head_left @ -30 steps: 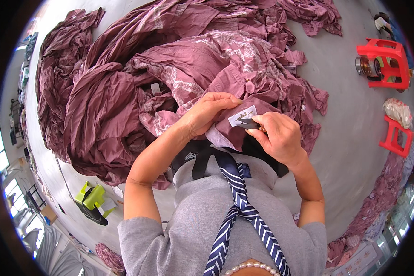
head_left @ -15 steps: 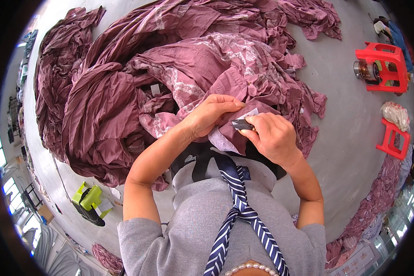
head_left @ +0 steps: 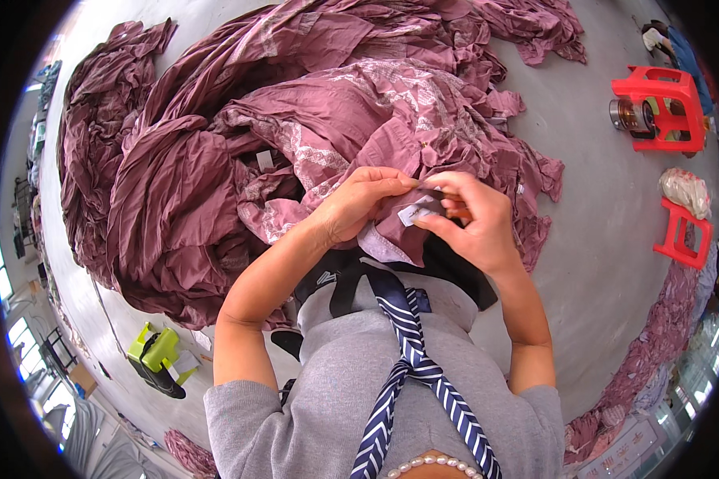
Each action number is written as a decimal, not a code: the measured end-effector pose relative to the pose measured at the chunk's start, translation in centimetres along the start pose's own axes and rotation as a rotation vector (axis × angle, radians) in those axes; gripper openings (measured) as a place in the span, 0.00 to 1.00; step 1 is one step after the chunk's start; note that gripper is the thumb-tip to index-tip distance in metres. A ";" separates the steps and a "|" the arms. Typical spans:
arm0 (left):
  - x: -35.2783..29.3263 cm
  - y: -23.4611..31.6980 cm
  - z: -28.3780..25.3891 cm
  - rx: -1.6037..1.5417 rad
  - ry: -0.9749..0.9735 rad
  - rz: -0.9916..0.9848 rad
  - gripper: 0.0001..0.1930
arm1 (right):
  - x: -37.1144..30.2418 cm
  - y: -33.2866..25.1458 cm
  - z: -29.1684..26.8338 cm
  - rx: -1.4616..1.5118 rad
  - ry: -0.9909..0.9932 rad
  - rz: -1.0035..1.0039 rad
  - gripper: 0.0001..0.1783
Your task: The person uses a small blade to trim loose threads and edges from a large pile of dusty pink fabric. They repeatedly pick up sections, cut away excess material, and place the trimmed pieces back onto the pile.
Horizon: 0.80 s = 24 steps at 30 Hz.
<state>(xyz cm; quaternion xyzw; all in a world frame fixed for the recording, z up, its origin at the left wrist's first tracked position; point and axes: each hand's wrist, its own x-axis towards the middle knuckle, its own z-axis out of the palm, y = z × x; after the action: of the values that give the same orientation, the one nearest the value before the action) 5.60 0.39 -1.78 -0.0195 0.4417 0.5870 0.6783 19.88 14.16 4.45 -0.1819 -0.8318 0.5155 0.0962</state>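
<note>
My left hand (head_left: 363, 199) pinches the edge of a mauve garment (head_left: 335, 120) between thumb and fingers, just in front of my waist. Close beside it, my right hand (head_left: 479, 219) is closed around a small dark tool (head_left: 433, 194), which looks like thread snips mostly hidden by the fingers. The tool's tip points toward the left fingertips. A small white label (head_left: 412, 214) shows on the cloth by my right thumb. White patterned bands run over the garment, and its pale lilac edge (head_left: 383, 246) hangs below my left hand.
More mauve clothing (head_left: 168, 215) is heaped across the table (head_left: 591, 207), mostly left and beyond my hands. A lime-green and black object (head_left: 158, 358) lies at lower left. At right stand two red stools (head_left: 663, 80), a glass jar (head_left: 633, 116) and a plastic bag (head_left: 685, 191).
My right hand has shifted slightly up, bringing the dark tool nearer the left fingertips, and its fingers have turned. The label is more exposed. My left hand stays pinched on the cloth.
</note>
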 end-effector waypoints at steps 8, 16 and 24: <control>-0.4 -0.6 0.2 -0.089 0.018 -0.008 0.08 | 0.8 2.9 -1.0 0.038 0.443 0.084 0.05; -0.3 -0.6 0.8 -0.060 0.061 -0.001 0.11 | 0.7 3.5 1.3 -0.084 0.013 -0.178 0.14; -0.5 -0.5 1.0 -0.152 -0.028 -0.052 0.21 | 0.3 2.6 0.2 0.067 0.063 -0.124 0.11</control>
<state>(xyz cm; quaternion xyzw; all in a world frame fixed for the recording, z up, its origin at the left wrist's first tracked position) 6.65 0.36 -1.13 -0.0742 0.3855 0.6011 0.6961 20.02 15.17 1.98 -0.1431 -0.8202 0.5302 0.1601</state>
